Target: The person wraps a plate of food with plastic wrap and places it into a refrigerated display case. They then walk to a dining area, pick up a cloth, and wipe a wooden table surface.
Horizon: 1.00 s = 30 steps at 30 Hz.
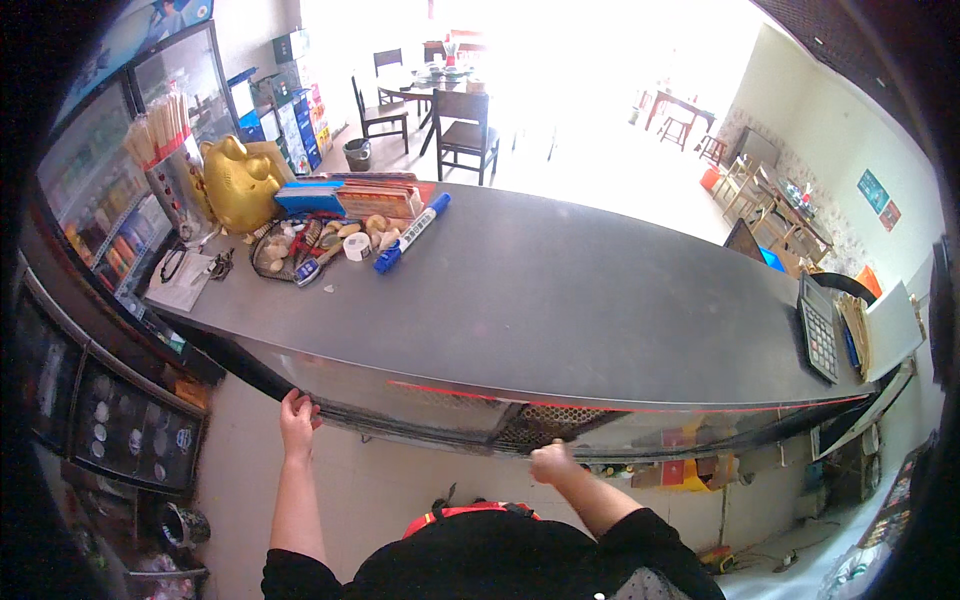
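Under the dark countertop (585, 292) runs a glass front (330, 375) with a dark frame (420, 437) along its lower edge. My left hand (298, 420) has its fingers curled on the left end of this frame. Farther right, my right hand (553, 461) is closed like a fist against the same frame; its fingertips are hidden. Behind the glass, just above my right hand, shows a dark perforated panel (551, 421). A red strip (442, 392) follows the underside of the counter edge.
A gold pig figurine (238, 187), a blue marker (412, 232), card stacks (307, 198) and trinkets (300, 244) crowd the counter's left end. A calculator (817, 330) and papers (855, 330) occupy the right. A glass-door fridge (97, 180) stands left; chairs (461, 127) stand beyond.
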Motion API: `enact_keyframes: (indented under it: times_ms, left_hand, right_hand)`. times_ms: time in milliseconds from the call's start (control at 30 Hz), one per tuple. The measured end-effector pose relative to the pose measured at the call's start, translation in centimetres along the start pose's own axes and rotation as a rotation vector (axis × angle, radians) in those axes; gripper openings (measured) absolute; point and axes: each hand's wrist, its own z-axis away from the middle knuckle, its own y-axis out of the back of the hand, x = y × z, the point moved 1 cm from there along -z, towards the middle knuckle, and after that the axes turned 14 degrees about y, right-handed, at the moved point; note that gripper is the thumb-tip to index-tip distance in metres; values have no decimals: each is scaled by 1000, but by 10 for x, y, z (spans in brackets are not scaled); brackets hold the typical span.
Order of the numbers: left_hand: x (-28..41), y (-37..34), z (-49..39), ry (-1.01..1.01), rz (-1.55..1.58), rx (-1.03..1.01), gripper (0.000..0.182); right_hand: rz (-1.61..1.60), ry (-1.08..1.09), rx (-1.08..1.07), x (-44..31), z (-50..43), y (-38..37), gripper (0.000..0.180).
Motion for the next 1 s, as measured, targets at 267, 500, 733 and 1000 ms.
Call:
enact_keyframes:
  times_ms: [267, 500, 733, 1000]
  left_hand:
    - [-7, 43, -1, 21, -82, 129, 43]
    - [3, 76, -82, -7, -119, 287, 50]
    - [14, 128, -180, -135, -253, 503, 58]
    - [-14, 111, -205, -225, -175, 192, 47]
  right_hand:
    - [-427, -515, -118, 108, 106, -13, 45]
    - [-954, -31, 1017, -11, -3, 41, 55]
    - [-958, -327, 1017, -29, -29, 61, 25]
    - [-1019, -241, 1216, -3, 6, 41, 30]
